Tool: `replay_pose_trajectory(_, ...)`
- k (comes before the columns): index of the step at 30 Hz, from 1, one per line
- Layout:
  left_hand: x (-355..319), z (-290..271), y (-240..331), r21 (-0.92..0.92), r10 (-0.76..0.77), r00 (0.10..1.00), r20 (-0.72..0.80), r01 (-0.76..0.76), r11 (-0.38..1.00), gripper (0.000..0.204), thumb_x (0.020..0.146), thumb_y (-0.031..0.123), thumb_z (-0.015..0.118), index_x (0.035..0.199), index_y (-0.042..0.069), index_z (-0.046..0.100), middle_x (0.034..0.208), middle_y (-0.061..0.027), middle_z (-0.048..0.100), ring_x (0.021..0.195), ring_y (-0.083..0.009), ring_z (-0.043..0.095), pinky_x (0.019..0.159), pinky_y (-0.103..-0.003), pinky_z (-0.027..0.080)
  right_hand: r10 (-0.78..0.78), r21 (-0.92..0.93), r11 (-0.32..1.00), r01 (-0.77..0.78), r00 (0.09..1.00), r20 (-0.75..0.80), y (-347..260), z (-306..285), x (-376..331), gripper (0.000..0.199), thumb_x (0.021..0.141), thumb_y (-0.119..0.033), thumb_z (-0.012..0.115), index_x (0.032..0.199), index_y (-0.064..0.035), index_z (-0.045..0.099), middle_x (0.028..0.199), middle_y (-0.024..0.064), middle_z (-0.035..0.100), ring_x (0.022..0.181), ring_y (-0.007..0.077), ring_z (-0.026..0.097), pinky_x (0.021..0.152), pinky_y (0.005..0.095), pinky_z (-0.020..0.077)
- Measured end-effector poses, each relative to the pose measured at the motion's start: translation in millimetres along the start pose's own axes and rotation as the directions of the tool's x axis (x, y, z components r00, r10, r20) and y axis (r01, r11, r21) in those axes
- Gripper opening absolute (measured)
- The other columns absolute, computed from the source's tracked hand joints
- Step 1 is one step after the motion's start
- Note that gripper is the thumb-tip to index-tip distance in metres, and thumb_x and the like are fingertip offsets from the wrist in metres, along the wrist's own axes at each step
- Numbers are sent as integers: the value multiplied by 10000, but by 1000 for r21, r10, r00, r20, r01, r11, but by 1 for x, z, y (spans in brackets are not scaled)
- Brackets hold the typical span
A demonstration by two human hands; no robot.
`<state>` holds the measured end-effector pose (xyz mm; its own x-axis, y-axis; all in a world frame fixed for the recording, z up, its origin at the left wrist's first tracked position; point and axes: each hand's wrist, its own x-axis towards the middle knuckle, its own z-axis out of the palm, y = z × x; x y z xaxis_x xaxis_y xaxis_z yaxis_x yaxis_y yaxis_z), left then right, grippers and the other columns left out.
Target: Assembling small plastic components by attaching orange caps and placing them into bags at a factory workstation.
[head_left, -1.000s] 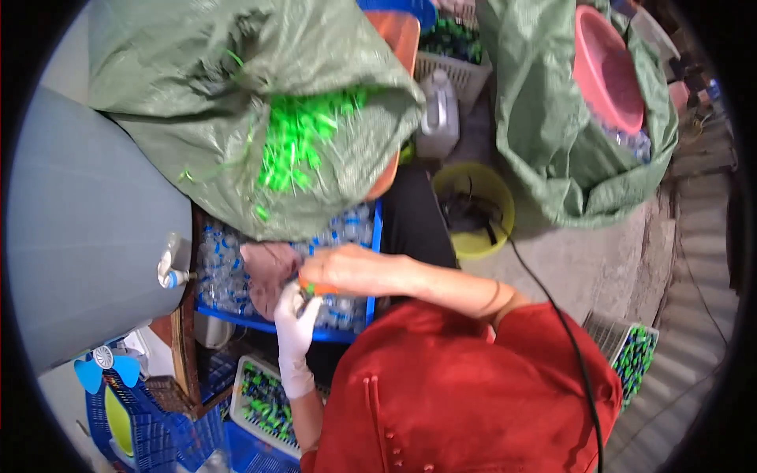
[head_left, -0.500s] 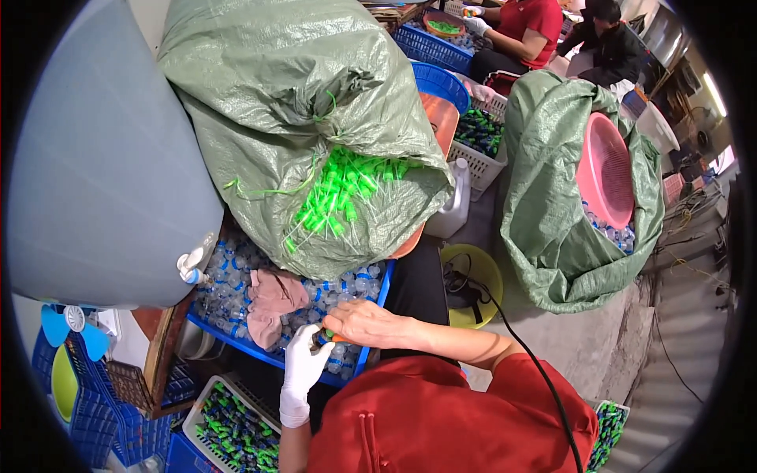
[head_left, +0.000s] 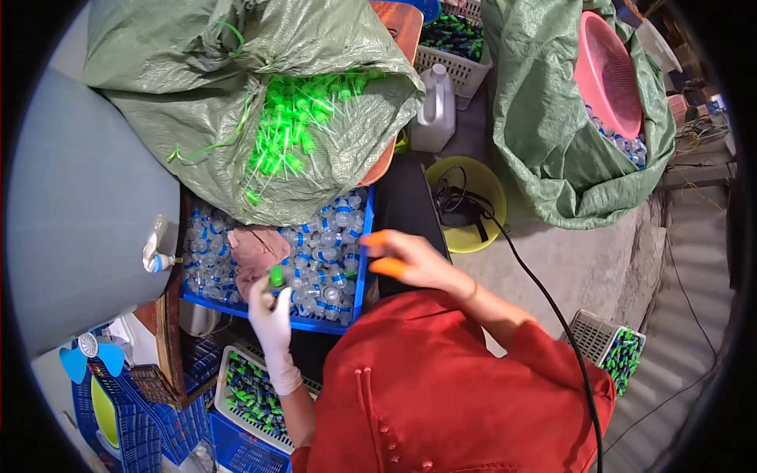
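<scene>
My left hand (head_left: 270, 315), in a white glove, is closed on a small green-capped bottle (head_left: 277, 276); the body of the bottle is mostly hidden by the fingers. It is over the near side of a blue tray (head_left: 367, 236) filled with small clear bottles (head_left: 323, 252) that have blue bands. A crumpled pink cloth (head_left: 259, 251) lies on those bottles beside this hand. Over the tray's right edge, my right hand (head_left: 414, 258) has orange covers on its fingertips. Its fingers are apart, and I see nothing between them.
A green sack (head_left: 339, 158) spills bright green nozzle pieces with thin tubes (head_left: 292, 126) behind the tray. White baskets (head_left: 226, 394) hold green-and-dark pieces. A grey barrel (head_left: 87, 205) stands left. A black cable (head_left: 544, 299) runs from a yellow basin (head_left: 493, 185) past my right arm.
My hands were together over the tray and are now apart. The left has moved left with the green-capped bottle; the right has drawn away rightward. The whole view has shifted.
</scene>
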<state>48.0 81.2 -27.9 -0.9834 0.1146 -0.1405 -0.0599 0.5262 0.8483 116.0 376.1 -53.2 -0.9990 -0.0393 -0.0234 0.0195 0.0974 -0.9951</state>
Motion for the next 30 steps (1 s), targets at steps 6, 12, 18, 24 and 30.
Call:
replay_pose_trajectory(6,-13,-29,-29,-88,-119,974,-191,104,991,322,850,-9,655,1159,24,571,943,-5,608,785,-59,550,683,-197,439,725,449,646,-617,313,-613,261,-72,-178,324,938,-324,564,1106,-51,614,870,67,656,662,153,592,586,301,486)
replay_pose_trajectory(12,-10,-14,-7,-31,-134,987,-87,132,991,334,856,-6,656,1175,30,564,915,7,607,771,-40,532,674,-186,428,934,805,337,-488,69,-350,404,-72,-201,328,897,-381,636,1057,-97,605,865,55,651,685,202,609,625,412,515)
replay_pose_trajectory(18,-11,-5,2,-11,-136,988,-71,135,991,340,854,-2,662,1179,29,562,920,0,614,777,-49,548,686,-191,442,957,895,290,-339,99,-272,430,-83,-180,227,883,-350,643,1021,-175,600,829,39,631,655,209,620,626,438,541)
replay_pose_trajectory(24,-10,-2,6,29,-146,987,-65,148,989,361,861,-14,641,1208,24,550,963,-1,616,812,-53,560,731,-192,443,890,767,441,-466,113,-442,405,-113,-252,169,894,-264,605,1031,-171,574,818,42,618,636,216,620,586,446,561)
replay_pose_trajectory(30,-1,7,5,-15,-124,992,7,124,992,364,871,-25,619,1225,14,541,1006,-9,623,845,-59,573,775,-199,449,804,824,427,-373,-260,-534,371,-142,-345,343,877,-317,666,1153,-155,543,1049,65,598,909,287,612,733,538,537)
